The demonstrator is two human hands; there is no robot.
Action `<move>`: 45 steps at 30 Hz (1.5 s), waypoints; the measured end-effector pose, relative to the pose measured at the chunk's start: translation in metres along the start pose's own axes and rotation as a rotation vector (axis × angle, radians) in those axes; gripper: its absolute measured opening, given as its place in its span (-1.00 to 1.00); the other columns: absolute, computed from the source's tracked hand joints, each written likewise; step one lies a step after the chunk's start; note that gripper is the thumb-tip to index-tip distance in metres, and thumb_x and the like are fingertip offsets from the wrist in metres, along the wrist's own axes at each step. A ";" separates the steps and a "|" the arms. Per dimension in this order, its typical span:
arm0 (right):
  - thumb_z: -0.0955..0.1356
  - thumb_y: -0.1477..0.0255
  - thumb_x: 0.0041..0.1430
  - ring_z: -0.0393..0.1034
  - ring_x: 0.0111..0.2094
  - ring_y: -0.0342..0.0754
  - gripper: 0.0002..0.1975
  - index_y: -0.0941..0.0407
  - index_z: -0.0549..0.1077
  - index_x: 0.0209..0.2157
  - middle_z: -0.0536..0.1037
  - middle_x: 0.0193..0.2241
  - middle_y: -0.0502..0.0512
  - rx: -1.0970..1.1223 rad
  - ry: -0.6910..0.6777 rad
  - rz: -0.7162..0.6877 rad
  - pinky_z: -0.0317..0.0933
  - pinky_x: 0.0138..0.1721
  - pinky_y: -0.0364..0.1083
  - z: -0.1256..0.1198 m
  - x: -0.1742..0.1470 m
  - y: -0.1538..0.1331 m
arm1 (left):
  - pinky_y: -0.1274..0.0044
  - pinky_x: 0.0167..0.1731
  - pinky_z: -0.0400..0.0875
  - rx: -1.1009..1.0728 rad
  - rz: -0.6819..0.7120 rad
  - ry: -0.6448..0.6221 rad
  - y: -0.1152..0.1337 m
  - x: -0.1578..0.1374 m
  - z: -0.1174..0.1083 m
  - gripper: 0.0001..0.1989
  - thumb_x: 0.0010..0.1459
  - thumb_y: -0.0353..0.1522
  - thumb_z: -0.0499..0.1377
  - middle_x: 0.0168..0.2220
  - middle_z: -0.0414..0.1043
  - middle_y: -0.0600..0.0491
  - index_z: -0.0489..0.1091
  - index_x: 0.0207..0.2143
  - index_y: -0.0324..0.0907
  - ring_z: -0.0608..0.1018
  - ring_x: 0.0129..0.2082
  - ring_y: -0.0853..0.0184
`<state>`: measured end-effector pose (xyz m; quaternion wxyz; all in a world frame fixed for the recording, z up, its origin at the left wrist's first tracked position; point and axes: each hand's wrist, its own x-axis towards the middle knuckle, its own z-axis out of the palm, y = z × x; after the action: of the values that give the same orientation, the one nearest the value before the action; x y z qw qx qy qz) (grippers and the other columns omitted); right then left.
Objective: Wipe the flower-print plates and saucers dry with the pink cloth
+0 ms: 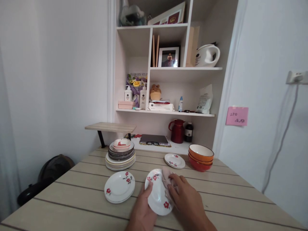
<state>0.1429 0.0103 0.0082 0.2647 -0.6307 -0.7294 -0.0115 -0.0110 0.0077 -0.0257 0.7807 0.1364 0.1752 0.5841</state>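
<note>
A white plate with red flowers (pixel 157 194) is tilted up over the table, gripped at its left edge by my left hand (pixel 143 205). The thumb lies on the plate's face and the other fingers are hidden behind it. My right hand (pixel 186 195) presses a pinkish-beige cloth (pixel 166 176) against the plate's right side, fingers bent over the cloth. To the left, a short stack of matching flowered plates (pixel 119 189) lies on the table. Farther back on the right rest some smaller flowered plates (pixel 173 161).
A tall stack of plates (pixel 120 162) with small square dishes (pixel 121 144) on top stands back left, by a raised wooden shelf (pixel 110 127). Orange and red bowls (pixel 201 157) are nested back right. Behind stand a red jug (pixel 177 131), a dark bottle (pixel 189 132) and a laptop (pixel 154 139) with glasses.
</note>
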 end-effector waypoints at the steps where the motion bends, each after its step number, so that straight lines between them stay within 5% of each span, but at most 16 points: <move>1: 0.17 0.30 0.26 0.44 -0.34 -0.03 -0.69 -0.04 0.35 -0.01 0.49 -0.16 0.09 -0.009 -0.006 0.001 0.01 -0.45 -0.12 0.001 0.000 0.000 | 0.24 -0.06 0.35 -0.010 0.005 0.020 0.002 -0.001 0.000 -0.42 0.11 -0.28 0.23 -0.08 0.54 -0.20 0.24 0.18 -0.19 0.58 -0.14 0.05; 6: 0.18 0.33 0.25 0.44 -0.36 -0.05 -0.72 -0.02 0.38 -0.05 0.50 -0.19 0.09 -0.013 -0.036 -0.056 -0.01 -0.46 -0.13 0.005 -0.003 -0.006 | 0.24 -0.04 0.34 -0.025 0.079 0.104 0.011 -0.002 0.000 -0.43 0.10 -0.29 0.24 -0.05 0.52 -0.19 0.26 0.17 -0.18 0.58 -0.13 0.05; 14: 0.22 0.35 0.21 0.45 -0.30 -0.05 -0.74 -0.05 0.40 -0.07 0.49 -0.16 0.05 0.042 -0.068 -0.200 0.06 -0.40 -0.14 0.007 -0.008 -0.020 | 0.31 -0.11 0.38 0.026 0.013 0.025 0.001 0.002 -0.001 -0.45 0.10 -0.26 0.25 -0.11 0.55 -0.16 0.29 0.14 -0.16 0.59 -0.16 0.09; 28: 0.18 0.31 0.25 0.43 -0.31 -0.06 -0.68 -0.03 0.38 -0.01 0.49 -0.15 0.08 -0.004 -0.028 0.006 0.07 -0.41 -0.14 -0.001 0.002 -0.001 | 0.24 -0.02 0.33 -0.002 0.015 0.034 0.004 -0.002 0.001 -0.40 0.10 -0.30 0.24 -0.06 0.53 -0.19 0.21 0.20 -0.17 0.57 -0.10 0.07; 32: 0.20 0.35 0.23 0.44 -0.33 -0.05 -0.71 -0.01 0.40 -0.05 0.51 -0.18 0.09 0.007 -0.076 -0.058 0.08 -0.39 -0.14 0.000 -0.003 -0.007 | 0.21 -0.03 0.34 -0.011 0.043 0.102 0.009 -0.002 0.001 -0.41 0.10 -0.27 0.24 -0.04 0.52 -0.20 0.24 0.18 -0.19 0.57 -0.12 0.04; 38: 0.23 0.38 0.20 0.45 -0.28 -0.05 -0.71 -0.03 0.41 -0.06 0.51 -0.18 0.06 0.076 -0.143 -0.209 0.12 -0.31 -0.14 0.000 -0.011 -0.023 | 0.31 -0.08 0.37 0.050 0.040 0.032 0.005 -0.002 0.003 -0.48 0.08 -0.30 0.26 -0.12 0.55 -0.18 0.32 0.10 -0.23 0.59 -0.16 0.10; 45: 0.20 0.34 0.24 0.44 -0.28 -0.05 -0.72 -0.03 0.39 -0.05 0.49 -0.16 0.06 0.078 -0.047 -0.122 0.09 -0.37 -0.14 -0.002 -0.004 -0.013 | 0.33 -0.11 0.38 0.131 -0.006 -0.016 -0.006 -0.003 0.006 -0.48 0.05 -0.30 0.30 -0.16 0.57 -0.14 0.34 0.08 -0.16 0.60 -0.21 0.13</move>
<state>0.1323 0.0030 0.0127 0.2704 -0.5742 -0.7726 0.0155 -0.0040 0.0032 -0.0226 0.7733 0.1912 0.2073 0.5678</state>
